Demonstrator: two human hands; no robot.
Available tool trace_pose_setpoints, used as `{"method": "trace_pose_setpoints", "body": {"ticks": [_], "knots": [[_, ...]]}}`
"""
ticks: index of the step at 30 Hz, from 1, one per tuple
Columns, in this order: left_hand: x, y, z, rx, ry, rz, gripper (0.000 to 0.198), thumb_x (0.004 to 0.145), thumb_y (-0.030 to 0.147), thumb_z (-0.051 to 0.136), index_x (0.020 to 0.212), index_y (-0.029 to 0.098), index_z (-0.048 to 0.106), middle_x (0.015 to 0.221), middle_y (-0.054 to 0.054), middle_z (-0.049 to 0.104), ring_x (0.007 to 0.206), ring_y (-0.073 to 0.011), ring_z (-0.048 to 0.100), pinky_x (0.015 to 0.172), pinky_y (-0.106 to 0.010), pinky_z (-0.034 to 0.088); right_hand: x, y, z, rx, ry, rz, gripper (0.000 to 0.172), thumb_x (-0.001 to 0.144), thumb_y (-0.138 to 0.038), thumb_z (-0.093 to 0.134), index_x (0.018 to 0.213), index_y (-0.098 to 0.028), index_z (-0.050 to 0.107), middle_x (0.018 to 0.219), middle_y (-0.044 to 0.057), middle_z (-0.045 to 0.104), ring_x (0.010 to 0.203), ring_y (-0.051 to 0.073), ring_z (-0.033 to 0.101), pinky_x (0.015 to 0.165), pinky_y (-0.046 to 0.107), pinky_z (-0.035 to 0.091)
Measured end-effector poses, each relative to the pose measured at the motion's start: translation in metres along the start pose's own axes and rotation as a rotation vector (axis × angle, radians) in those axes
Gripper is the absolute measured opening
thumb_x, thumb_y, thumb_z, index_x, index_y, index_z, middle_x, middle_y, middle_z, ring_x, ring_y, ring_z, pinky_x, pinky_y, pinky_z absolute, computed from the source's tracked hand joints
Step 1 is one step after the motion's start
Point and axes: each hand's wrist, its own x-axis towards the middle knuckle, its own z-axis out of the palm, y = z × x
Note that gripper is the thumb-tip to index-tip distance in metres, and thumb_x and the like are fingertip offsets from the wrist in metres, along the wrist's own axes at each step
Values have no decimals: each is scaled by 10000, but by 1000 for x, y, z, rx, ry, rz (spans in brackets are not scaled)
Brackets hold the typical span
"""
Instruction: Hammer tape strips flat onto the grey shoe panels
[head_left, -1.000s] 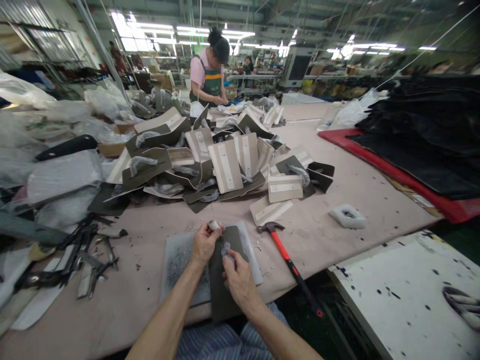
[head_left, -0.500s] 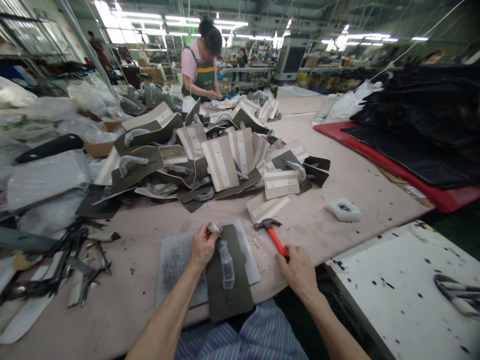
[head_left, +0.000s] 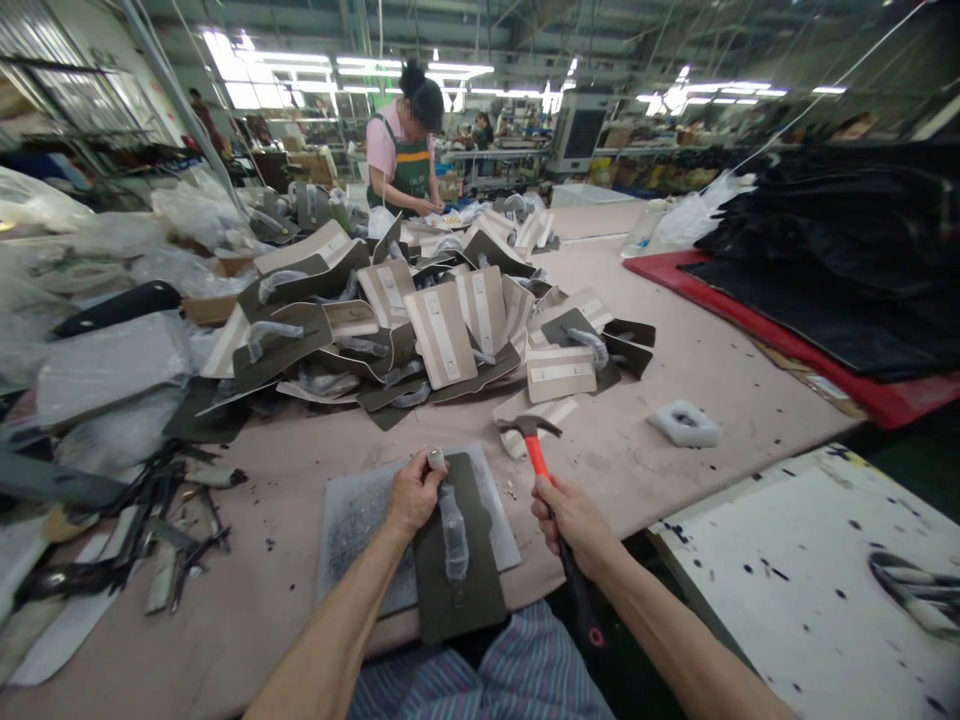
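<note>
My left hand [head_left: 415, 495] is closed around a short punch-like tool [head_left: 436, 459] with a whitish wrapped end, held at the top edge of a dark olive panel [head_left: 480, 560]. Its lower tip is hidden by the fingers. A plastic-wrapped handle [head_left: 454, 535] runs along the middle of the panel. Beneath the panel lies a grey slab [head_left: 360, 535], with the panel's near end overhanging the table edge above my lap. In my right hand [head_left: 574, 525] is a claw hammer [head_left: 536, 455] with a red and black handle, its head raised to the right of the slab.
A heap of olive and beige panels [head_left: 442, 335] covers the far middle. Loose tools [head_left: 172, 540] lie at left, beside plastic bags [head_left: 112, 360]. A white foam piece [head_left: 684, 424] and stacked black sheets [head_left: 840, 260] are at right. A co-worker [head_left: 405, 150] stands across the table.
My right hand has closed around the hammer's handle and lifted it off the table, swinging its grip end towards me. My left hand stays at the panel's top, the tool now more upright.
</note>
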Motion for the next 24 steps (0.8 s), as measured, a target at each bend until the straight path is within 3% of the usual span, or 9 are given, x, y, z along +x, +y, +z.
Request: {"method": "trace_pose_setpoints", "body": {"ticks": [2,5,9,11,15,17,21,24], "knots": [[-3,-1,0,39,-16,37,134,833,254,579,916,211,675,862,-15,729,814,-184,670,776,-279,510,-11,-19,10,-79,78,-254,332,971,-506,330,827,-231,448,596,-64,434,418,98,388,416,221,325],[-6,-3,1,93,-18,60,160,848,270,573,960,221,676,896,-20,741,821,-191,680,777,-289,512,-20,-40,22,-491,188,-640,331,999,-456,337,816,-217,474,601,-20,495,509,132,471,496,252,312],[-7,-5,2,154,-10,46,156,835,257,570,943,215,675,853,-28,741,773,-196,679,735,-292,504,-25,-62,21,-1028,68,-719,216,1000,-318,396,872,-204,527,622,7,577,487,133,493,485,276,217],[-6,-5,2,141,-15,43,157,838,257,564,943,214,672,860,-29,741,789,-197,681,742,-291,504,-30,-79,16,-1055,93,-769,220,1003,-322,401,861,-205,522,610,-1,571,468,125,472,483,277,204],[-6,-2,1,90,-22,53,168,841,261,574,970,222,674,900,-26,741,840,-202,679,792,-298,502,-43,-100,15,-691,448,-935,308,1023,-390,300,839,-220,478,619,2,540,507,139,459,524,264,285],[-7,-1,0,77,-15,54,159,835,254,584,955,221,683,877,-27,738,826,-206,674,786,-301,497,-41,-91,21,-627,461,-909,315,1018,-398,294,822,-228,472,629,16,544,528,148,475,546,267,310],[-7,-1,1,49,-10,27,186,806,234,607,969,225,695,824,-15,728,764,-204,656,731,-291,484,-22,-49,25,-969,76,-605,242,992,-359,393,855,-220,535,645,48,604,526,171,533,522,282,266],[-6,0,2,18,-15,25,202,802,228,600,983,233,689,859,-14,725,801,-207,650,762,-299,485,-9,-20,11,-1047,31,-458,242,1002,-372,388,969,-218,572,696,64,652,593,209,606,537,293,303]]}}
